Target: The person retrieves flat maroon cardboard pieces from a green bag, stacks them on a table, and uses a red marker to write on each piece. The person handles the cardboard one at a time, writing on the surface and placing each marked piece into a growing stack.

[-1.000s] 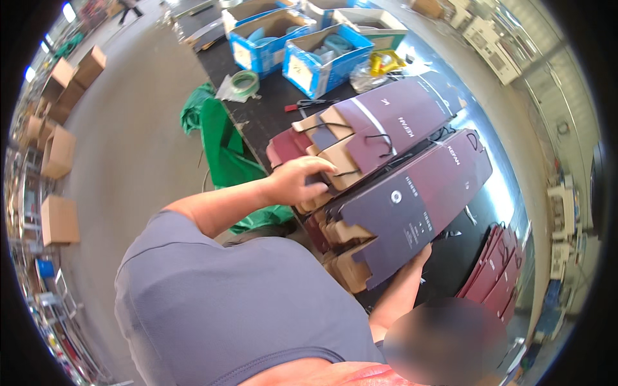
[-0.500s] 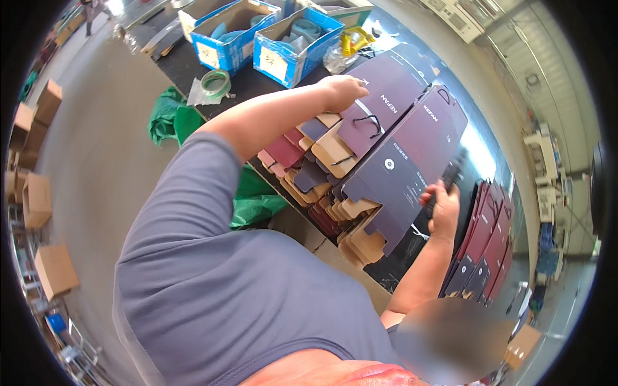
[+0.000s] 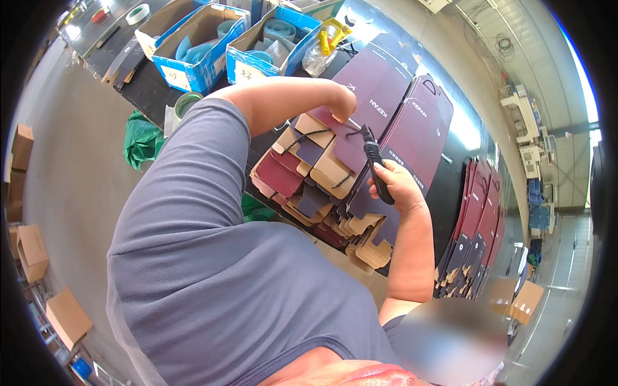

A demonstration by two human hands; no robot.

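Purple-and-dark flat-folded cardboard box blanks point(image 3: 386, 71) with black cord handles lie stacked before me on a black table. My left hand point(image 3: 345, 104) rests curled on the nearer stack, beside a black cord loop point(image 3: 354, 133). Its fingers are mostly hidden, and what they hold, if anything, cannot be made out. Closed round a black hand-held tool point(image 3: 374, 153) with a ribbed grip is my right hand point(image 3: 400, 185). The tool's narrow head points at the cord, close to my left fingers; whether it touches is unclear. Brown cardboard flaps point(image 3: 335, 168) jut from the stack's near end.
Two blue cartons point(image 3: 187, 69) with rolled bluish material stand at the back left. Beside them lie a yellow tape dispenser point(image 3: 332, 37) and a green tape roll point(image 3: 187, 103). Upright maroon blanks point(image 3: 477, 212) are stacked on the right. Green plastic point(image 3: 140, 140) hangs near the left table edge.
My right hand has swung left with the black tool, from beyond the stack's right side to the cord. My left hand has bent down and curled. The view has shifted a little.
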